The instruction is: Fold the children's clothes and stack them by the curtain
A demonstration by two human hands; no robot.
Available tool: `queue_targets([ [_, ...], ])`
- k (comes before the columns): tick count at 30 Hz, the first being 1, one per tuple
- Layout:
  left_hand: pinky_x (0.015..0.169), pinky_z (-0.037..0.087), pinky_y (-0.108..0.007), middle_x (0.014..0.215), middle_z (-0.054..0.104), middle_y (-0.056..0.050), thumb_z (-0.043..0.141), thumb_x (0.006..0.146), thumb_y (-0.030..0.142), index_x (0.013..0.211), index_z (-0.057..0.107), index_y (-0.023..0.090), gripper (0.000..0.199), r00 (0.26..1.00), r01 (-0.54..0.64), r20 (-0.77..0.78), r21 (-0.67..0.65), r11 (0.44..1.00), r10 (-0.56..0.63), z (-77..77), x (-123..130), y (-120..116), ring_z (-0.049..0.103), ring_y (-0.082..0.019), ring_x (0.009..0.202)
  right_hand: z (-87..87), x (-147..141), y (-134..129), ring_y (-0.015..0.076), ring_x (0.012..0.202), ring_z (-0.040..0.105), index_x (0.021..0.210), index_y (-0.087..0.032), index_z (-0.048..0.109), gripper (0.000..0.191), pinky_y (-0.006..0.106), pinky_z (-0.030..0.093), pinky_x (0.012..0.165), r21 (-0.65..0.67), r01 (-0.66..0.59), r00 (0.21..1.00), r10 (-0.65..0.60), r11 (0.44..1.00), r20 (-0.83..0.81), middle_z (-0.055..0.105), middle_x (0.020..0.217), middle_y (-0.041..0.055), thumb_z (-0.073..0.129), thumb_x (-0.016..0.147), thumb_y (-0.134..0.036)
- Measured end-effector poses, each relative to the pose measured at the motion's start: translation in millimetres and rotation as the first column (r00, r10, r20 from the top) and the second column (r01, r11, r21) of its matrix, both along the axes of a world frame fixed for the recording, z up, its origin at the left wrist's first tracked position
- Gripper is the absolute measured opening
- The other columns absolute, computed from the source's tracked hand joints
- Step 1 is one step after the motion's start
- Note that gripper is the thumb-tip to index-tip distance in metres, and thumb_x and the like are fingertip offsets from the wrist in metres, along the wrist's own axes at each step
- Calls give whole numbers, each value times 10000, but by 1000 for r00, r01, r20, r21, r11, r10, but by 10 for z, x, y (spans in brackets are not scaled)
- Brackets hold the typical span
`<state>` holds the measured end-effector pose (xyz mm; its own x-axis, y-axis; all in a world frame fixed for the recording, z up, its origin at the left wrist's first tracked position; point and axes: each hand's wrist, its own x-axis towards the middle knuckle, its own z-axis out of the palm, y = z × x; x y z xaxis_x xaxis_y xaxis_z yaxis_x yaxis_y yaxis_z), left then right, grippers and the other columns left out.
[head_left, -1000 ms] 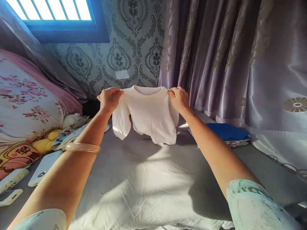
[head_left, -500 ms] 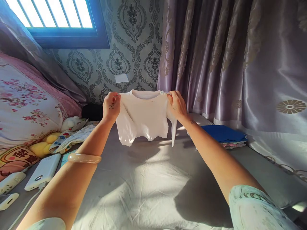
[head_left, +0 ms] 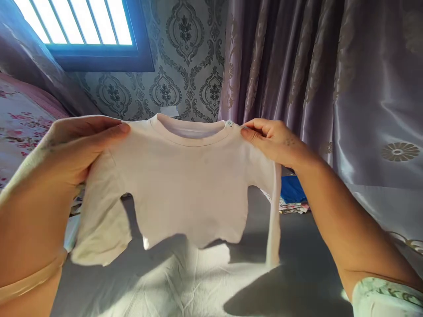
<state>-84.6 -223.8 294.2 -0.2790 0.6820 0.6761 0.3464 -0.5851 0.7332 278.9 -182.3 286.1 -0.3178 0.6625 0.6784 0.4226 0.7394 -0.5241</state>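
Observation:
A small pale long-sleeved shirt [head_left: 191, 185] hangs spread out in front of me, its round neckline at the top and a button near the right shoulder. My left hand [head_left: 89, 141] is closed, pinching the left shoulder between thumb and fingers. Closed in the same way, my right hand [head_left: 271, 136] grips the right shoulder. Both sleeves dangle downward, and the lower hem hangs unevenly above the bed. Part of the bed behind is hidden by the cloth.
Under the shirt lies a grey bed sheet [head_left: 185, 290] with patches of sunlight. A folded blue cloth [head_left: 292, 189] tops a stack behind my right forearm. Long purple curtains [head_left: 280, 66] hang at the right, and a floral pillow [head_left: 23, 119] leans at the left.
Both hands have brought the shirt closer to me and farther apart, so it looks larger and stretched wider. My left forearm now covers most of the items at the left.

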Motion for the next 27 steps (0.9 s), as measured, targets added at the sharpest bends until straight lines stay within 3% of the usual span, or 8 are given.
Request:
queue_targets([
  [2,374,485,-286,633,671,6,828,613,374,895,752,165,359,1000,-12,-9,-238,971,10,39,-68,60,591,-151,468,-1,-16,89,156,650,597,871,-210,699,326,267,475,573,-140,-52,996,41,989,-77,650,693,-10,688,832,-534],
  [4,421,507,-316,677,691,-8,810,628,459,987,730,160,475,997,16,-65,-398,917,-46,-60,-142,257,620,-171,519,-116,-50,277,154,610,598,823,-210,704,325,263,478,548,-276,-75,991,41,958,-124,651,656,-8,739,785,-530],
  [8,425,473,-313,618,670,-29,804,521,541,827,722,159,496,968,51,-162,-623,781,-192,-674,-238,890,596,-198,514,-662,-134,795,143,586,589,787,-188,707,326,244,451,534,-514,-5,1000,15,858,14,663,651,-7,734,781,-512],
  [10,400,421,-288,543,625,-31,731,594,542,739,711,171,398,923,-39,-325,-610,791,-206,-1111,-208,1193,566,-195,479,-1030,-191,1032,138,606,586,771,-168,701,299,231,423,548,-517,135,976,-22,845,219,660,658,-12,676,836,-459],
  [12,442,430,-286,552,624,-43,633,700,478,695,691,187,297,849,-198,-511,-541,817,-133,-1549,-106,1410,599,-213,535,-1399,-270,1200,155,701,616,797,-156,705,245,228,411,598,-408,321,886,-118,855,449,681,722,3,605,892,-358],
  [16,673,489,-359,820,709,-105,508,818,287,821,697,210,204,717,-500,-697,-504,704,9,-2206,239,1547,670,-298,875,-1994,-451,1303,199,954,642,1008,-163,679,236,249,426,722,-256,493,715,-220,831,664,711,1048,94,476,977,-280],
  [20,793,459,-428,1097,656,-196,360,944,266,1097,653,173,343,581,-610,-813,-402,683,40,-2516,453,1514,595,-344,1066,-2333,-535,1270,225,1053,627,1155,-182,599,301,290,444,787,-186,552,633,-262,813,729,643,1194,131,352,1027,-297],
  [27,865,396,-442,1108,601,-159,313,990,326,1171,625,202,381,443,-520,-896,-290,803,-36,-2723,153,1614,535,-317,1059,-2565,-436,1402,253,1012,644,1212,-235,548,345,365,457,809,-120,497,570,-219,859,792,611,1215,131,271,1042,-351],
])
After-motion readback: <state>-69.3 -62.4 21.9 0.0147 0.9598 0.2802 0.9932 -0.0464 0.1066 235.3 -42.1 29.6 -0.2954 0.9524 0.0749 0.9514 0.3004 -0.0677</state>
